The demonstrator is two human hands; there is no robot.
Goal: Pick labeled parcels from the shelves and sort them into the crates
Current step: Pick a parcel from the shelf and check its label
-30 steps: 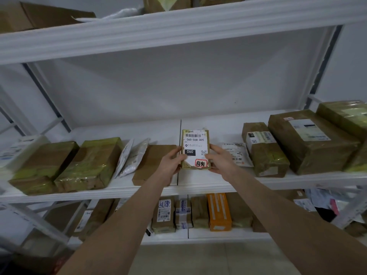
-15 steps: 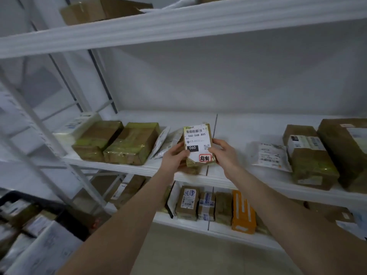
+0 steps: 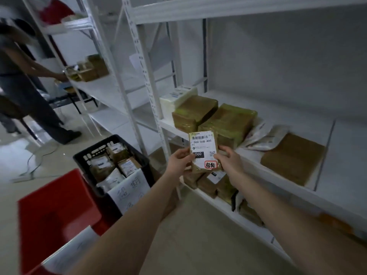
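Left fingers [image 3: 186,153] and right fingers [image 3: 224,150] are clamped on the two long edges of a small labeled parcel [image 3: 203,150], the left hand [image 3: 178,163] and right hand [image 3: 231,164] on either side of it. The parcel is held in the air just in front of the white shelf [image 3: 347,147]. Its long axis stands nearly upright, and its printed label faces the camera with the barcode at the top and a red stamp at the bottom.

Directly behind it on the shelf sit two taped brown boxes [image 3: 228,120] touching each other, with a white box [image 3: 176,98] behind them. To their right lie crumpled white mailer bags [image 3: 264,135] and a flat brown parcel [image 3: 292,157] near the front edge. More parcels [image 3: 214,184] line the lower shelf under the hands.

Down and left, a black crate [image 3: 146,161] stands on the floor beside the shelf's upright post [image 3: 147,76], filled with parcels and with a paper sign hanging on its side. A red crate [image 3: 55,201] sits nearer the camera. Bare floor lies between the crates and the shelf. Another person [image 3: 17,76] stands far left, blurred.
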